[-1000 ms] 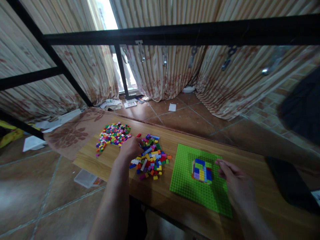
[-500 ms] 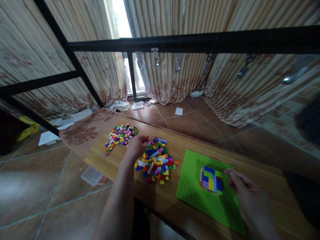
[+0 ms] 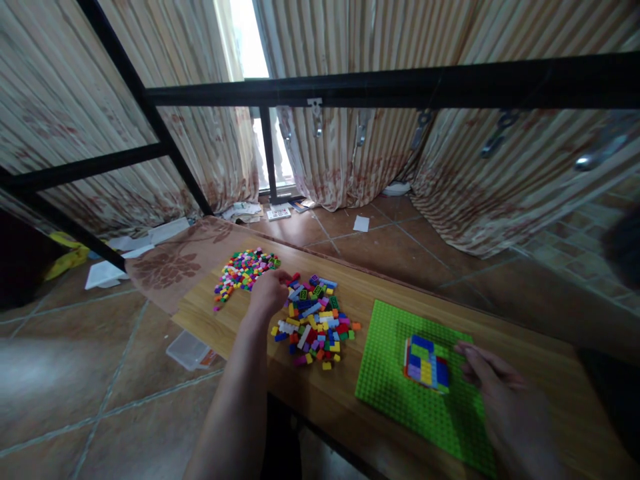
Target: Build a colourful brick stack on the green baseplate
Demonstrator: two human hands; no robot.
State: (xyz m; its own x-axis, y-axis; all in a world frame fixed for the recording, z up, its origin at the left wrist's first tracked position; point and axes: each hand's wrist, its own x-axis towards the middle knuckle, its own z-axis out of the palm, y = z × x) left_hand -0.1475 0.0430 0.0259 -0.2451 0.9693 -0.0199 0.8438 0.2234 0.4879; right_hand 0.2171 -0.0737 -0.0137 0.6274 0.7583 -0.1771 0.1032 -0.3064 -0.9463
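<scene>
My left hand (image 3: 269, 292) is at the upper left edge of a heap of mixed toy bricks (image 3: 314, 327), its curled fingertips beside a red brick (image 3: 296, 276). What those fingers hold, if anything, is hidden. Over the right edge of a green studded baseplate (image 3: 383, 353) hovers my right hand (image 3: 503, 387), thumb and forefinger pinched together; I cannot make out anything between them. On the baseplate sits a small block of joined bricks (image 3: 426, 363) in blue, yellow, purple and light blue, just left of the right fingertips.
A heap of smaller bricks (image 3: 245, 270) lies left of my left hand on the wooden board (image 3: 200, 320). A black metal rail (image 3: 370, 92) with hanging clips crosses above the far side. On the tiled floor stands a clear plastic box (image 3: 187, 350).
My left hand has drawn slightly left along the brick heap, showing more of the red brick. My right hand stays pinched by the baseplate. The whole view has shifted a little.
</scene>
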